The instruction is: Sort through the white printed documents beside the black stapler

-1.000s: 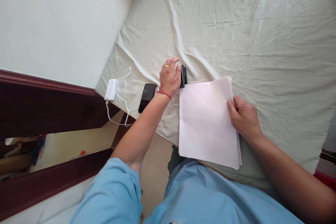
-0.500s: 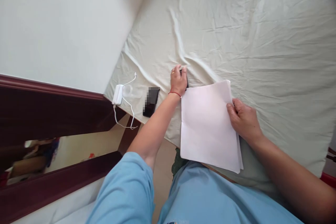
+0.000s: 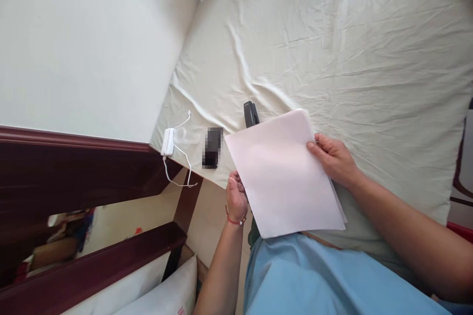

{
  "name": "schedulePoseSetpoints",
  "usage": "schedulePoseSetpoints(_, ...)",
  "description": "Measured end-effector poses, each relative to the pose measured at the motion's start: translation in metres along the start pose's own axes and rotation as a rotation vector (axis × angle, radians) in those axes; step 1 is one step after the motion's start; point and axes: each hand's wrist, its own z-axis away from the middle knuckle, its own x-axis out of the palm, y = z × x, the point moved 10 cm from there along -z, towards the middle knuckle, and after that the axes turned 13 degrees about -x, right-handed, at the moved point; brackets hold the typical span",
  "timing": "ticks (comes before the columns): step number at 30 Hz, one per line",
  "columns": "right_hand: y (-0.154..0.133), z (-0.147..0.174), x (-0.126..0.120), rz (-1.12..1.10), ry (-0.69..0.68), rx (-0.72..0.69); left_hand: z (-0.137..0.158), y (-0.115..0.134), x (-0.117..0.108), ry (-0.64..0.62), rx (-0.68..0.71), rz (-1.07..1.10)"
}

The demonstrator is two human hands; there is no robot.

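Note:
My right hand (image 3: 334, 157) grips a stack of blank white sheets of paper (image 3: 284, 172) by the right edge, thumb on top and fingers beneath. The stack is tilted slightly to the left, and its lower right corners fan a little apart. By the left edge of the sheets is my left hand (image 3: 236, 196), its fingers loosely bent and its thumb raised; part of the fingers is hidden by the paper. A black stapler (image 3: 250, 112) lies on the sheet-covered bed just beyond the stack's upper edge, its near end covered by the paper.
A dark phone (image 3: 212, 150), partly pixelated, lies left of the stack. Beside it are a roll of clear tape (image 3: 180, 135) and a white adapter (image 3: 168, 141) with a cable. A dark wooden rail (image 3: 88, 157) and a white wall (image 3: 84, 49) border the left side.
My left hand has let go of the stapler and come back toward my body to the left edge of the paper. The stack has turned, its upper left corner swinging left.

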Motion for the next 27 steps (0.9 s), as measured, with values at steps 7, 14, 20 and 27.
schedulePoseSetpoints(7, 0.007, 0.001, -0.012, -0.131, 0.154, -0.022, 0.011, 0.003, 0.015, -0.051, 0.002, -0.099)
schedulePoseSetpoints(14, 0.004, 0.0, -0.022, 0.169, 0.161, -0.166, 0.013, -0.002, 0.011, 0.216, 0.174, -0.463)
schedulePoseSetpoints(20, -0.018, 0.004, -0.031, 0.428, 0.291, -0.319, 0.019, -0.003, 0.013, 0.34, 0.276, -0.598)
schedulePoseSetpoints(27, -0.022, 0.003, -0.036, 0.533, 0.313, -0.361, 0.02, 0.002, 0.012, 0.391, 0.303, -0.673)
